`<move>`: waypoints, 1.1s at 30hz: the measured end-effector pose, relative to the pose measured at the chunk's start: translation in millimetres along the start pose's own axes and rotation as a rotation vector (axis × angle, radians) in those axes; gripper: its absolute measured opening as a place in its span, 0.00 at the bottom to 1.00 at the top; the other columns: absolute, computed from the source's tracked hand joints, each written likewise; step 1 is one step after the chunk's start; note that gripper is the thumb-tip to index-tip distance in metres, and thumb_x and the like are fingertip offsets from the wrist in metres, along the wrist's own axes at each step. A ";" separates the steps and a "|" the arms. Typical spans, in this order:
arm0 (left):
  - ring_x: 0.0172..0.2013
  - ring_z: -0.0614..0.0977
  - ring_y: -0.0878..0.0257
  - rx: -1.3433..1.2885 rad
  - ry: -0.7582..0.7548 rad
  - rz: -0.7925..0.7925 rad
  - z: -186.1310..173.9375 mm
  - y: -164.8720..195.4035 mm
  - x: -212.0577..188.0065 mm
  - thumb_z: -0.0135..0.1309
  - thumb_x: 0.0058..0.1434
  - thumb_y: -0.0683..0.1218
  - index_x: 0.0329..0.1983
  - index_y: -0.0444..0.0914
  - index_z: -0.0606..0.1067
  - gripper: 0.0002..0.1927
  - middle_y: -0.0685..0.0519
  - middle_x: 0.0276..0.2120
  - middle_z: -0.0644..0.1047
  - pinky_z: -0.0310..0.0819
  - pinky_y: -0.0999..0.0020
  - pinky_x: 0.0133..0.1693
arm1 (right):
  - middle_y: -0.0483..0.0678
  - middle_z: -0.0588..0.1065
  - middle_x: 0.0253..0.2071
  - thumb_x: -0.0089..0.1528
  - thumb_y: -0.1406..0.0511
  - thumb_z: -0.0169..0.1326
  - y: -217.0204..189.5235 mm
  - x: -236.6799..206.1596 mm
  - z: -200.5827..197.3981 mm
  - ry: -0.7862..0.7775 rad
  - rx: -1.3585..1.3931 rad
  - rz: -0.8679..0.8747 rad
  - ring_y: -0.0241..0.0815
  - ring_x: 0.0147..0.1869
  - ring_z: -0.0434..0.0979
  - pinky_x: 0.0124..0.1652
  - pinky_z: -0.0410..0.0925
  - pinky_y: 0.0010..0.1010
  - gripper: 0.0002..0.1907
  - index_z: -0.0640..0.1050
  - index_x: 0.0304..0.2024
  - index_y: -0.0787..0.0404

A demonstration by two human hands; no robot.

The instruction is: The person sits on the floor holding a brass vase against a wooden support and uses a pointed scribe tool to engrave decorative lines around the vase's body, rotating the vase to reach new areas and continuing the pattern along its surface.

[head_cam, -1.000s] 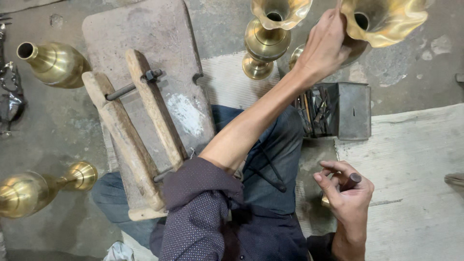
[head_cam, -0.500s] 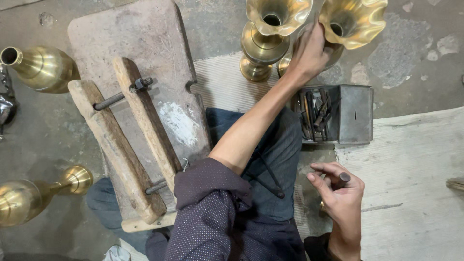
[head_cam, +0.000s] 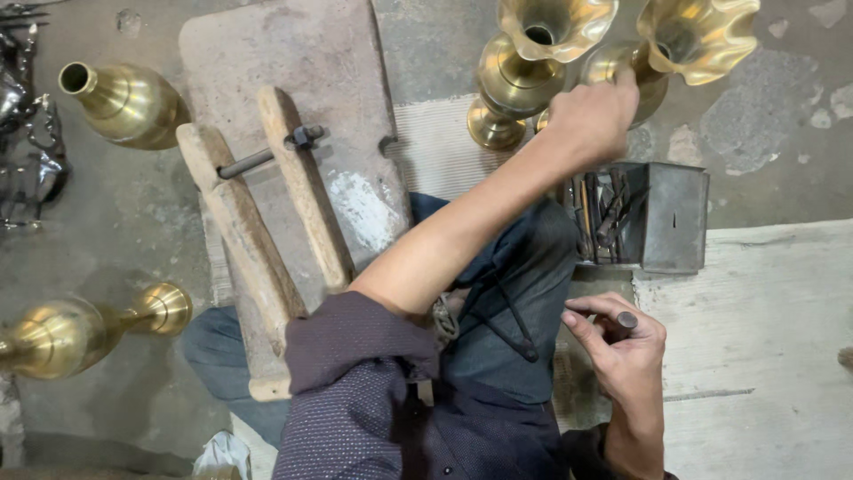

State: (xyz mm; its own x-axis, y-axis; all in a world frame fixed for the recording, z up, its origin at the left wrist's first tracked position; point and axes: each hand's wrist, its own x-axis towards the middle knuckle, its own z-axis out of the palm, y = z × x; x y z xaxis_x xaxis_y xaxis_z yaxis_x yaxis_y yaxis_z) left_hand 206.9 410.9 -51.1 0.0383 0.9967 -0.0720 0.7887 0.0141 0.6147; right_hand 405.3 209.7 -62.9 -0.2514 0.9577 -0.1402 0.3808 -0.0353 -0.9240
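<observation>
Head view: the person sits on the floor [head_cam: 782,356], legs folded, with the work spread within arm's reach. The left hand [head_cam: 591,120] stretches forward across the body and closes around the neck of a brass vase [head_cam: 684,44] with a ruffled, flower-like mouth; the grip looks wrapped over the narrow part below the flare, probably because that is the easiest place to steady or lift such a top-heavy piece. A second ruffled brass vase [head_cam: 533,53] stands just beside it, upright on its round foot.

The right hand [head_cam: 626,342] rests low near the lap, fingers curled shut around a small dark punch-like tool [head_cam: 626,318], its blunt end poking out past the thumb. An open metal box [head_cam: 657,218] of similar tools sits between the two hands. To the left lies a wooden clamp [head_cam: 267,222] on a stone slab, with two more brass pieces lying on their sides.
</observation>
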 end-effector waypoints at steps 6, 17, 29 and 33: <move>0.46 0.84 0.50 0.027 -0.193 0.270 -70.4 -30.4 -98.2 0.67 0.52 0.50 0.56 0.38 0.70 0.31 0.46 0.42 0.83 0.79 0.53 0.45 | 0.42 0.75 0.32 0.58 0.75 0.64 -9.4 -12.7 14.2 -0.022 0.024 -0.010 0.25 0.28 0.64 0.28 0.57 0.17 0.07 0.83 0.39 0.68; 0.28 0.82 0.65 -0.067 1.051 -0.201 -151.8 -189.3 -366.1 0.64 0.64 0.41 0.43 0.35 0.80 0.07 0.51 0.33 0.83 0.74 0.71 0.31 | 0.39 0.75 0.32 0.60 0.73 0.63 -28.0 -19.9 78.0 -0.200 0.006 -0.080 0.24 0.32 0.66 0.32 0.60 0.14 0.05 0.83 0.39 0.69; 0.37 0.81 0.57 -0.148 1.531 -1.294 -94.6 -346.6 -562.6 0.76 0.54 0.48 0.40 0.30 0.76 0.23 0.45 0.37 0.80 0.76 0.62 0.43 | 0.39 0.74 0.31 0.61 0.74 0.63 -66.0 -31.8 135.1 -0.241 -0.074 -0.149 0.24 0.29 0.61 0.29 0.54 0.15 0.05 0.83 0.39 0.68; 0.53 0.81 0.53 -0.413 1.566 -0.968 -111.3 -365.5 -562.2 0.76 0.46 0.45 0.57 0.29 0.72 0.37 0.42 0.55 0.77 0.76 0.60 0.56 | 0.40 0.76 0.31 0.60 0.74 0.63 -78.5 -37.1 138.6 -0.245 -0.133 -0.152 0.24 0.28 0.61 0.28 0.55 0.16 0.05 0.83 0.39 0.67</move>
State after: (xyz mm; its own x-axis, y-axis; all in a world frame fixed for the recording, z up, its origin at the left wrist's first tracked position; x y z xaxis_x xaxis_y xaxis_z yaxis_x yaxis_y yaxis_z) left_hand -171.2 -145.6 -147.9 -0.9756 -0.2061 0.0759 0.0065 0.3185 0.9479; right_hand 261.4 137.4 -34.5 -0.5148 0.8514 -0.1003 0.4310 0.1559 -0.8888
